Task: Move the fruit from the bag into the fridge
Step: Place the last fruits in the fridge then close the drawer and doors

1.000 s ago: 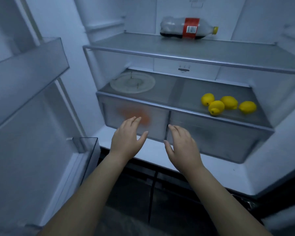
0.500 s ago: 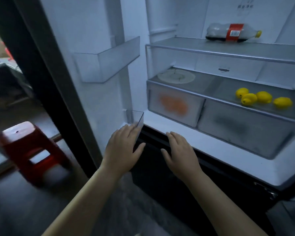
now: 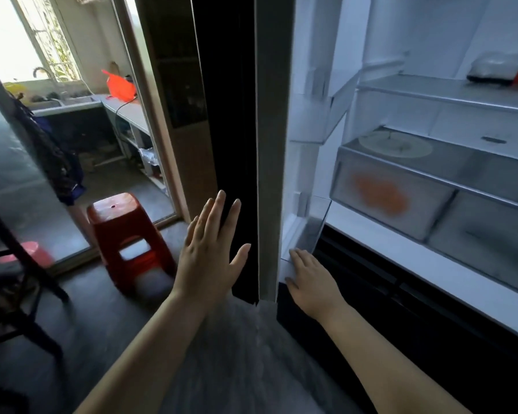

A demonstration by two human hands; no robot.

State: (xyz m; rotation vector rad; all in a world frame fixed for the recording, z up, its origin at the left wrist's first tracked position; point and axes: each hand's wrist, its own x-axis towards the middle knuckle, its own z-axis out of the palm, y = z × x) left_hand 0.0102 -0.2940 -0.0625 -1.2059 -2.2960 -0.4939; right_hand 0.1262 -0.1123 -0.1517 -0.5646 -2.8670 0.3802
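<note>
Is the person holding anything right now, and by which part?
Nothing is held. The left hand is spread flat by the outer face of the fridge door; the right hand rests on its lower inner edge.

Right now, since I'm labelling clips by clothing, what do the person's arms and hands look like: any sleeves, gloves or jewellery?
Both forearms are bare to the frame's edge; no sleeve shows. The left hand and right hand are ungloved, with no ring, watch or bracelet visible. The left hand's nails look unpainted.

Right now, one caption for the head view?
Open left hand raised at the fridge door; right hand at its lower corner.
</note>
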